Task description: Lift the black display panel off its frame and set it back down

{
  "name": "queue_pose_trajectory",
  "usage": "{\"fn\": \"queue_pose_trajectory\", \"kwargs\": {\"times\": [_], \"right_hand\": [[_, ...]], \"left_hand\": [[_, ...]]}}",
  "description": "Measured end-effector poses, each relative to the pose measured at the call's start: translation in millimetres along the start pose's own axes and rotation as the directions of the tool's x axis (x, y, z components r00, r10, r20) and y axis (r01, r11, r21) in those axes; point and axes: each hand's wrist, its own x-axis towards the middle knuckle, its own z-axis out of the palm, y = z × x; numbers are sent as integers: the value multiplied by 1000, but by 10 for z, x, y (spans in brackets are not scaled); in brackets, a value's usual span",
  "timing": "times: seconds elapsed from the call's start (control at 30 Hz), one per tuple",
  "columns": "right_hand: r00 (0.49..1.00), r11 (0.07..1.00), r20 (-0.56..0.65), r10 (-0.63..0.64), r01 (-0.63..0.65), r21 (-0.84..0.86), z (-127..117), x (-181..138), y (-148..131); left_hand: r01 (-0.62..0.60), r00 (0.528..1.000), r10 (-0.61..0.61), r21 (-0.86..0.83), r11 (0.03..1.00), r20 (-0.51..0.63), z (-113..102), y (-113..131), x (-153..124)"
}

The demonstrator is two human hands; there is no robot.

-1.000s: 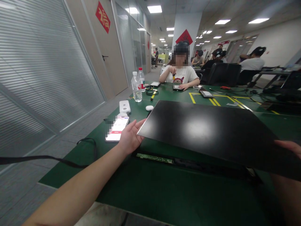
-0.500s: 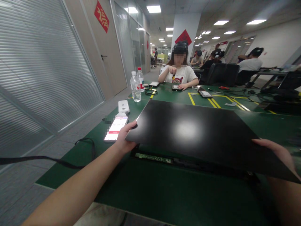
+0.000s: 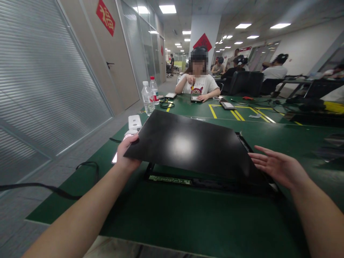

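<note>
A large thin black panel point(image 3: 188, 143) is held tilted above a dark frame point(image 3: 204, 182) that lies on the green table point(image 3: 174, 222). A green circuit strip point(image 3: 169, 179) shows along the frame's near edge. My left hand point(image 3: 127, 154) grips the panel's near left corner, thumb on top. My right hand point(image 3: 276, 166) is at the panel's right edge with its fingers stretched out and spread, touching or just beside the edge.
A phone point(image 3: 118, 152) with a lit screen lies left of the panel, partly hidden by my left hand, with a white device point(image 3: 134, 122) behind it. Two water bottles point(image 3: 148, 98) stand further back. A person point(image 3: 199, 80) sits opposite, working on a small device. A black cable point(image 3: 59, 190) hangs off the table's left edge.
The panel has moved left and lower over the frame. My right hand has let go of the far right edge and opened beside it. My left hand stays on the left corner.
</note>
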Motion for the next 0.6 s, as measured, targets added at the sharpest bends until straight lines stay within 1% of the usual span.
{"fn": "queue_pose_trajectory", "kwargs": {"times": [0.07, 0.17, 0.27, 0.4, 0.6], "right_hand": [[1000, 999, 15, -25, 25, -24, -7, 22, 25], [998, 996, 29, -59, 61, -70, -10, 36, 58], [993, 984, -23, -115, 111, -137, -20, 44, 72], [983, 975, -104, -154, 134, -174, -57, 77, 70], [973, 980, -174, -151, 123, -159, -104, 156, 87]], "left_hand": [[14, 1000, -14, 4, 1000, 13, -17, 3, 13], [5, 997, -6, 11, 1000, 74, -39, -24, 25], [-20, 987, 16, 26, 999, 158, -53, -77, 30], [-3, 968, -17, 78, 997, 251, -85, -154, 36], [56, 946, -109, 177, 983, 305, -154, -247, 73]]}}
